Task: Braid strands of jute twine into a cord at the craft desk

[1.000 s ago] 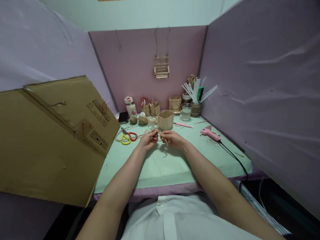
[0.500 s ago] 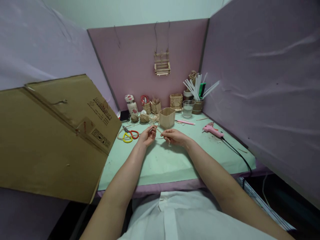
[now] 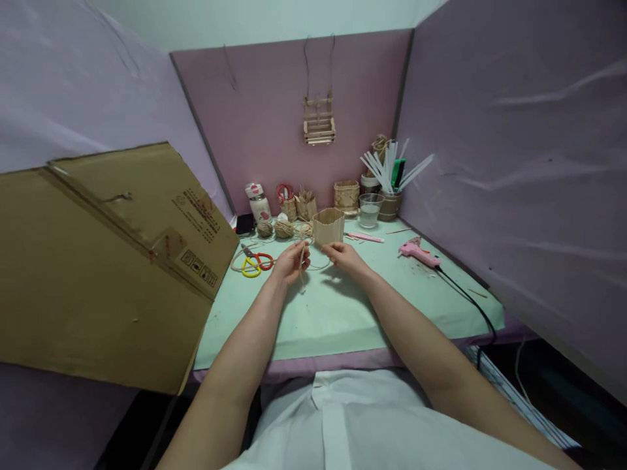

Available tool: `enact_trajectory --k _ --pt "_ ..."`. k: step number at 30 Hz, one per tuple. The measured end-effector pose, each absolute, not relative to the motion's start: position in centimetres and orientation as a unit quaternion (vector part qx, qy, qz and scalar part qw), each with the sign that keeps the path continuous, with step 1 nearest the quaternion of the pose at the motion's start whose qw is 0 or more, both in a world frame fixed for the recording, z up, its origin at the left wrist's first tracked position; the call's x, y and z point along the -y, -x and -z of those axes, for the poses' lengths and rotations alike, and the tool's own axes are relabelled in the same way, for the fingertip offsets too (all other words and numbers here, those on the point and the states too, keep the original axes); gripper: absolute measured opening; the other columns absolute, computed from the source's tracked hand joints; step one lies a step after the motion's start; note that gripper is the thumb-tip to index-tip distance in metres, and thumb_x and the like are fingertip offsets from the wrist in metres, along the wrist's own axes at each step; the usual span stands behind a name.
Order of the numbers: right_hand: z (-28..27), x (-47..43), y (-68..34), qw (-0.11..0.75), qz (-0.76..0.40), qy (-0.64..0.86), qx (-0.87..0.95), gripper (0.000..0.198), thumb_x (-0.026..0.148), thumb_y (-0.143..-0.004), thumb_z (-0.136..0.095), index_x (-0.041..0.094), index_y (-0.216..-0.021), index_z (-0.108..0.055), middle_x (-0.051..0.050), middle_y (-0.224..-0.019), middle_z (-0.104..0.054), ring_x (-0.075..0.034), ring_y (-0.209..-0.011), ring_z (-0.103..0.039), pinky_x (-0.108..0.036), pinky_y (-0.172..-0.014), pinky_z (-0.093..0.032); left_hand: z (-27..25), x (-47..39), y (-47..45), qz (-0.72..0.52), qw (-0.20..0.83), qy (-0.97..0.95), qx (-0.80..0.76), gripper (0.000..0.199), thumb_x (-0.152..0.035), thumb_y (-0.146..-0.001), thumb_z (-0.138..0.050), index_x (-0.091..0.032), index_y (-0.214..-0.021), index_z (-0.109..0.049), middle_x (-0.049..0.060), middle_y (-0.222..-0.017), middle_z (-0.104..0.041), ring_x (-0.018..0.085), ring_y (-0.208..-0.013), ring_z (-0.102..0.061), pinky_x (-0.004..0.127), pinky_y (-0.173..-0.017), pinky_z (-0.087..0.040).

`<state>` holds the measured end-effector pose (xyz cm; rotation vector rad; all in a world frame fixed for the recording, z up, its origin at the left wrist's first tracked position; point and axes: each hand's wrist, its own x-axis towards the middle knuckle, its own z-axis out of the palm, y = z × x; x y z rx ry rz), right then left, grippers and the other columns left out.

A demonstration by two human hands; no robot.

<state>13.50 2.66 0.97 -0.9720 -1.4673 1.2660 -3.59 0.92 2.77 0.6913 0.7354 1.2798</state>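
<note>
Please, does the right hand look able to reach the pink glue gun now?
Probably yes: the pink glue gun lies farther right, and nothing tall stands between it and the right hand.

Dim, cool light it was, and soft with it, seemingly falling from above the worktop [image 3: 343,320] and laying faint, fuzzy shadows right under the hands [image 3: 347,260]! Up beyond the worktop, the pale wall [image 3: 294,23] was the brightest stretch. Right of the worktop, the purple panel [image 3: 514,163] sat in gloom, pale streaks catching its creases; underneath, nearly black. Wide-angle stretch pulled the forearms [image 3: 235,346] long below the worktop, and the twine [image 3: 302,264] over it looked slightly soft.
</note>
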Motion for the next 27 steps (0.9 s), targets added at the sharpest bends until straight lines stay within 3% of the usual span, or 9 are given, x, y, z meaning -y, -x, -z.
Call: enact_trajectory --k 5,10,14,18,22,27 --pt "-0.7 -3.4 -13.6 0.513 -0.514 0.379 0.573 0.043 0.057 -0.069 -0.061 0.015 -0.076 -0.064 0.001 -0.059 -0.049 -0.008 -0.053 -0.039 -0.022 -0.049 -0.028 -3.1 -0.1 3.1 -0.503 0.713 -0.375 -0.313 0.019 -0.019 -0.070 -0.071 -0.013 -0.083 -0.059 0.002 -0.070 -0.059 0.008 -0.061 -0.056 0.018 -0.055 -0.042" --pt "-0.6 -2.7 -13.0 0.458 -0.528 0.354 0.621 0.047 0.060 -0.074 -0.053 0.015 -0.080 -0.066 -0.003 -0.070 -0.058 -0.010 -0.059 -0.043 -0.022 -0.051 -0.031 -2.5 -0.1 2.6 -0.484 0.705 -0.417 -0.308 0.017 -0.018 -0.069 -0.071 -0.011 -0.078 -0.060 0.002 -0.070 -0.059 0.001 -0.045 -0.039 0.014 -0.041 -0.025" --pt "-0.7 -2.7 -13.0 0.504 -0.472 0.368 0.623 0.040 0.054 -0.077 -0.051 0.017 -0.087 -0.063 -0.003 -0.076 -0.059 -0.012 -0.064 -0.047 -0.024 -0.055 -0.035 -1.7 -0.6 2.1 -0.540 0.555 -0.518 -0.362 0.014 -0.022 -0.068 -0.070 -0.013 -0.076 -0.065 0.001 -0.065 -0.060 0.004 -0.047 -0.039 0.017 -0.044 -0.026" --pt "-0.5 -2.9 -13.3 0.572 -0.287 0.374 0.671 0.023 0.035 -0.076 -0.058 0.019 -0.091 -0.060 -0.003 -0.080 -0.056 -0.014 -0.071 -0.048 -0.026 -0.063 -0.040 -1.1 -1.2 2.1 -0.575 0.393 -0.575 -0.430 0.010 -0.023 -0.068 -0.067 -0.015 -0.075 -0.067 0.000 -0.063 -0.061 0.007 -0.053 -0.045 0.020 -0.053 -0.034" --pt "-0.2 -2.8 -13.1 0.555 -0.181 0.329 0.742 0.015 0.025 -0.077 -0.059 0.019 -0.090 -0.059 -0.004 -0.086 -0.052 -0.013 -0.069 -0.048 -0.026 -0.063 -0.041 -0.7 -1.6 2.3 -0.563 0.295 -0.617 -0.464 0.013 -0.026 -0.070 -0.062 -0.015 -0.075 -0.067 0.001 -0.069 -0.064 0.012 -0.067 -0.055 0.024 -0.067 -0.041" --pt "0.1 -2.9 -13.1 0.532 -0.147 0.325 0.768 0.010 0.026 -0.082 -0.056 0.020 -0.085 -0.063 -0.004 -0.087 -0.052 -0.013 -0.069 -0.050 -0.026 -0.066 -0.042 -0.4 -1.4 2.1 -0.533 0.233 -0.657 -0.480 0.016 -0.026 -0.073 -0.058 -0.015 -0.078 -0.068 0.003 -0.072 -0.066 0.013 -0.069 -0.056 0.025 -0.068 -0.043"
